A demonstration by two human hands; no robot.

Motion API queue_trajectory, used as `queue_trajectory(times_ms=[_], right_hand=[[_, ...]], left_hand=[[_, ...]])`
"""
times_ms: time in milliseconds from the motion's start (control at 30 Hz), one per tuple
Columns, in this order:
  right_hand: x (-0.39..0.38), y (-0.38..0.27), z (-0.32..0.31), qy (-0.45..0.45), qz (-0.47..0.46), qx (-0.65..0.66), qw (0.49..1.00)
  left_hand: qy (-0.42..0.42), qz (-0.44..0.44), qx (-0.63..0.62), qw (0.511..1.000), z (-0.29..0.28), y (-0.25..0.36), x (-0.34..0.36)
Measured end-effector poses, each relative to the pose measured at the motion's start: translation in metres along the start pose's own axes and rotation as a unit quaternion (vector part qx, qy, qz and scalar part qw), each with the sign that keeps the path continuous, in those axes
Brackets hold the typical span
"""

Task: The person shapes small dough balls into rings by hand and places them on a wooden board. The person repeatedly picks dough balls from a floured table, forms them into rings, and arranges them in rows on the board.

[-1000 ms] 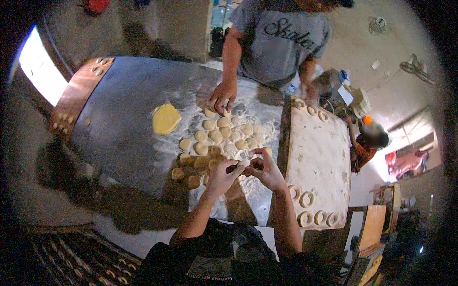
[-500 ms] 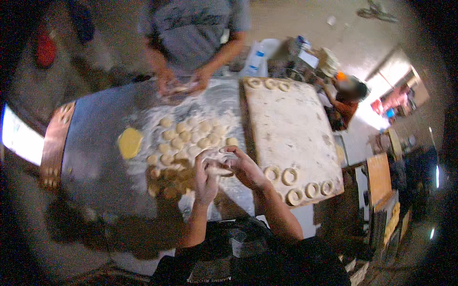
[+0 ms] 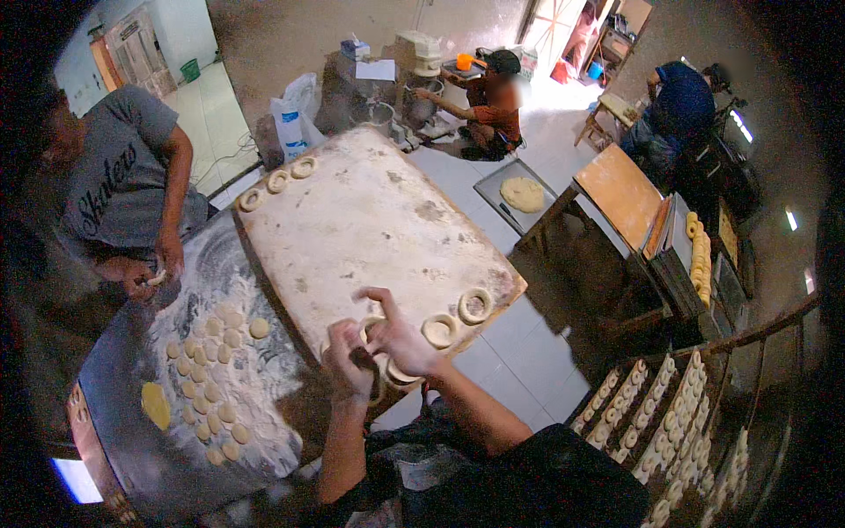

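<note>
**Dough ring between both hands at the board's near edge**

We see the left hand [image 3: 349,363] and right hand [image 3: 398,339] meeting over the near edge of the floured wooden board [image 3: 370,224], both on one pale dough ring [image 3: 377,333]. The ring lies roughly flat, its hole facing up; being round, it shows no clear long axis. Its surface looks soft, matte and cream-coloured, and the hands hide much of it. The left fingers curl closed around its near side; the right hand pinches its far side with thumb and lower fingers while the index stretches out loosely.

Just beside it lie two finished rings [image 3: 440,331], plump and smooth, dusted with flour. The board is rough, light wood with worn patches. To the left, the dark metal table [image 3: 114,378] carries a white flour smear and small flat dough discs [image 3: 211,370]. Across it, another person's hands [image 3: 145,273] work a piece of dough.
</note>
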State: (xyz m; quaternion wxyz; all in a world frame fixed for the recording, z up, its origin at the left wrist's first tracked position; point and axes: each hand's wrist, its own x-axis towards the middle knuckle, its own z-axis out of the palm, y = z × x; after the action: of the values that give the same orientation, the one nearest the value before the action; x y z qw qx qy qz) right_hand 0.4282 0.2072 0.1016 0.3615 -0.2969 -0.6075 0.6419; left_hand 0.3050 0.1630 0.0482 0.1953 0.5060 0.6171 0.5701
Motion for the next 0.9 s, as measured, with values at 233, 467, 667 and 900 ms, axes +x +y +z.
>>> queue_trajectory(times_ms=[233, 467, 667, 900], right_hand=[[-0.019, 0.01, -0.101, 0.139, -0.007, -0.08, 0.987], [-0.035, 0.015, -0.17, 0.205, -0.074, -0.223, 0.95], [-0.056, 0.009, -0.222, 0.21, 0.015, 0.046, 0.977], [-0.034, 0.012, -0.267, 0.263, 0.214, -0.125, 0.933]], left_hand=[[-0.165, 0.066, -0.003, 0.984, 0.095, 0.052, 0.022], [-0.205, 0.145, 0.125, 0.96, 0.171, 0.08, 0.025], [-0.24, 0.042, 0.007, 0.97, 0.21, 0.098, 0.034], [-0.343, -0.114, 0.129, 0.924, 0.267, 0.082, 0.07]])
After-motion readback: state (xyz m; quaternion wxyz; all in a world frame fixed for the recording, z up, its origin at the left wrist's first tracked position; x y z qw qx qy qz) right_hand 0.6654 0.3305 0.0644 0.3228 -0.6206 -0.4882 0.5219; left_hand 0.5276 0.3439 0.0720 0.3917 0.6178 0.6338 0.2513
